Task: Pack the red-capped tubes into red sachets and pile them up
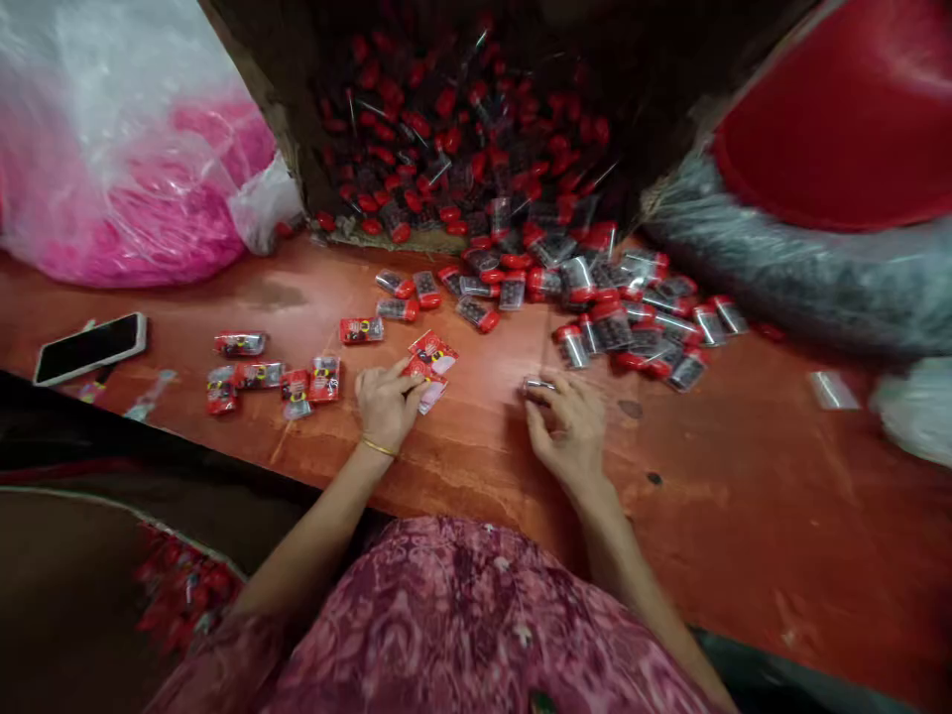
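Observation:
My left hand (385,405) pinches a small red printed label (422,371) over the table; a second red label (433,351) lies just beyond its fingertips. My right hand (569,426), to the right, has its fingers closed round a small clear container (538,385) with dark contents; the fingers partly cover it. Left of my left hand lie several containers wrapped in red labels, one of them a wrapped container (325,379). Beyond both hands, unwrapped clear containers with red caps (611,325) are heaped on the table.
A large open box (290,129) full of red-capped containers stands at the back. A bag of pink pieces (149,218) and a phone (90,349) are at left. A red basin (840,129) rests on a plastic bag (788,268) at right. A sack-like bin (96,585) sits below the table edge.

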Demonstrator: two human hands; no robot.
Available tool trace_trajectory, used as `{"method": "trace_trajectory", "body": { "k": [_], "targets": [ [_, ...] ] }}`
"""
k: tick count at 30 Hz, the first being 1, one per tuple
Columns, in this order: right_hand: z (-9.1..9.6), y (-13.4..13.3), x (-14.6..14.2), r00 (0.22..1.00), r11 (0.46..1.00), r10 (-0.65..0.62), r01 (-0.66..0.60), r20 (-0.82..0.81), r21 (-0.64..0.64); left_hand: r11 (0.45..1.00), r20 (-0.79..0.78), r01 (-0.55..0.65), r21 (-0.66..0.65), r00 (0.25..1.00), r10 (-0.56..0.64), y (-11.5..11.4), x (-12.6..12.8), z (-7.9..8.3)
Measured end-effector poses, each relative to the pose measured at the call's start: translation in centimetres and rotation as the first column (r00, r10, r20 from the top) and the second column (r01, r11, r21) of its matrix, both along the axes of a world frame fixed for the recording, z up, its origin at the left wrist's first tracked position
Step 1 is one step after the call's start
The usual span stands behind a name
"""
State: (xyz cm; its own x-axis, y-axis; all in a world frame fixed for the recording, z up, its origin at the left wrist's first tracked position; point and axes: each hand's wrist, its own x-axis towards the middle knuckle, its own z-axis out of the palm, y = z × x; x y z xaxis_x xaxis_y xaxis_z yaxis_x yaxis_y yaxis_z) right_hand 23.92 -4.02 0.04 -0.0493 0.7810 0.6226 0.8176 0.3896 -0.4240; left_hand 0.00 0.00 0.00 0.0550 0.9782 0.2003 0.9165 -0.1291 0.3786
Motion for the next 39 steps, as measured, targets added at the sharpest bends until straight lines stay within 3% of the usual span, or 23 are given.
{"method": "trace_trajectory", "body": {
  "k": [6, 12, 17, 19, 22, 24, 26, 28, 30, 33, 34, 35, 37, 39],
  "targets": [
    [0.1, -0.1, -3.0, 0.996, 0.994, 0.083, -0.084, -0.015, -0.072, 0.999, 0.078, -0.05, -0.021, 0.996, 0.051, 0.9, 0.7, 0.0],
    [-0.2, 0.0, -3.3, 0.993, 0.989, 0.095, -0.102, -0.063, -0.106, 0.997, 0.169, -0.067, -0.034, 0.983, 0.072, 1.9, 1.3, -0.4],
    [0.1, 0.1, -3.8, 0.974, 0.979, 0.06, -0.1, -0.221, -0.178, 0.997, 0.362, -0.06, 0.042, 0.931, 0.04, 2.4, 2.4, -0.3],
    [0.3, 0.4, -4.5, 0.921, 0.955, -0.001, -0.115, -0.389, -0.275, 0.994, 0.455, -0.06, 0.088, 0.891, 0.013, 2.0, 3.1, 0.3],
    [0.9, 1.2, -5.7, 0.72, 0.885, -0.073, -0.273, -0.69, -0.378, 0.993, 0.541, -0.001, 0.119, 0.839, -0.064, 1.0, 4.2, 1.7],
    [1.3, 1.9, -6.2, 0.595, 0.845, -0.092, -0.378, -0.799, -0.378, 0.992, 0.569, 0.055, 0.117, 0.814, -0.113, 0.4, 4.8, 2.5],
    [1.7, 2.3, -6.4, 0.554, 0.848, -0.107, -0.382, -0.826, -0.366, 0.994, 0.613, 0.058, 0.097, 0.783, -0.106, -0.2, 5.2, 3.0],
    [1.9, 2.3, -6.2, 0.56, 0.881, -0.124, -0.318, -0.819, -0.351, 1.0, 0.712, -0.009, 0.005, 0.702, 0.003, -0.7, 5.4, 3.2],
    [1.9, 2.0, -6.0, 0.586, 0.912, -0.14, -0.238, -0.798, -0.334, 0.974, 0.813, -0.005, -0.225, 0.55, 0.19, -1.3, 5.5, 3.5],
    [1.6, 1.4, -6.1, 0.674, 0.94, -0.131, -0.149, -0.727, -0.308, 0.787, 0.819, 0.261, -0.559, 0.319, 0.477, -2.2, 6.0, 3.8],
    [1.4, 1.2, -6.1, 0.71, 0.947, -0.122, -0.125, -0.694, -0.294, 0.736, 0.804, 0.323, -0.594, 0.254, 0.538, -2.4, 6.3, 3.9],
    [1.3, 1.1, -6.2, 0.743, 0.954, -0.113, -0.105, -0.659, -0.281, 0.719, 0.795, 0.344, -0.603, 0.186, 0.578, -2.6, 6.6, 3.9],
    [1.0, 0.9, -6.2, 0.797, 0.961, -0.098, -0.079, -0.596, -0.264, 0.743, 0.792, 0.314, -0.592, 0.054, 0.608, -2.7, 7.2, 4.0],
    [1.0, 1.0, -5.9, 0.846, 0.962, -0.084, -0.07, -0.527, -0.265, 0.75, 0.779, 0.294, -0.593, -0.028, 0.627, -2.5, 7.6, 4.0]
  ]
}}
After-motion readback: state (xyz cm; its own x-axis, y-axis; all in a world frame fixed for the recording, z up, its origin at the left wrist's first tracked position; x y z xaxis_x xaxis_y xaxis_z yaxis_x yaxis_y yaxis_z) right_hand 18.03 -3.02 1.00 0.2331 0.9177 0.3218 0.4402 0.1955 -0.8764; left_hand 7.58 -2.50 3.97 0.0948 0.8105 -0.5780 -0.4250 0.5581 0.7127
